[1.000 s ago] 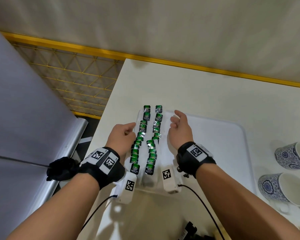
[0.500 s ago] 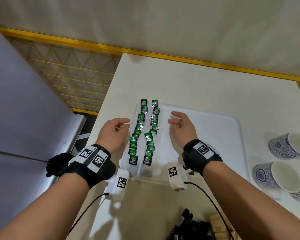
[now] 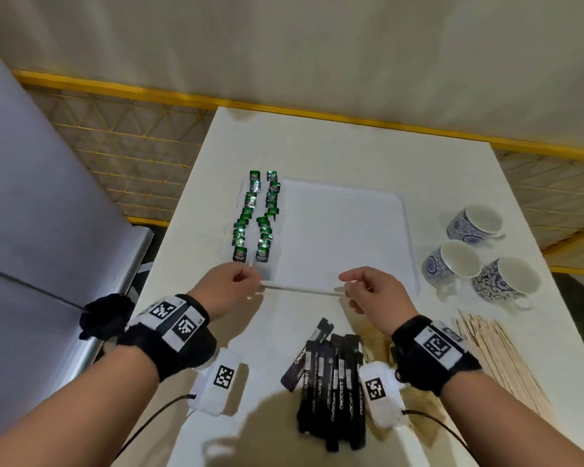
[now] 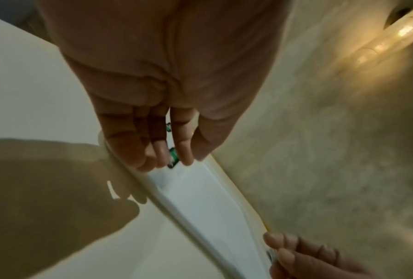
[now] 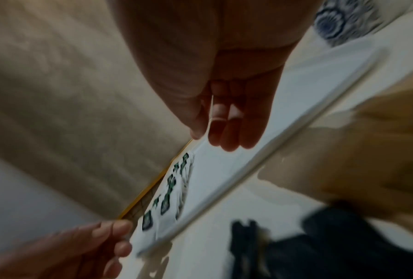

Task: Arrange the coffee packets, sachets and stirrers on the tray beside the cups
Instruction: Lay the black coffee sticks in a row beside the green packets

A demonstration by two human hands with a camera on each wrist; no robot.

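Note:
Two rows of green sachets (image 3: 257, 217) lie along the left side of the white tray (image 3: 344, 230). My left hand (image 3: 246, 279) hovers at the tray's near left corner with loosely curled fingers that hold nothing. My right hand (image 3: 348, 284) hangs the same way over the near rim. Black coffee packets (image 3: 331, 375) are piled on the table in front of the tray. Wooden stirrers (image 3: 499, 358) lie in a bundle at the right. In the left wrist view my left hand (image 4: 167, 156) hangs over a green sachet (image 4: 173, 156). In the right wrist view my right hand (image 5: 222, 132) is above the tray rim (image 5: 248, 169).
Three blue-patterned cups (image 3: 452, 261) stand on the white table to the right of the tray. A yellow mesh fence (image 3: 115, 156) runs behind and left of the table. A grey panel (image 3: 31, 197) stands at the left.
Both hands have drawn back from beside the sachet rows to the tray's near edge. The view has dropped back, so the black packets and stirrers now show.

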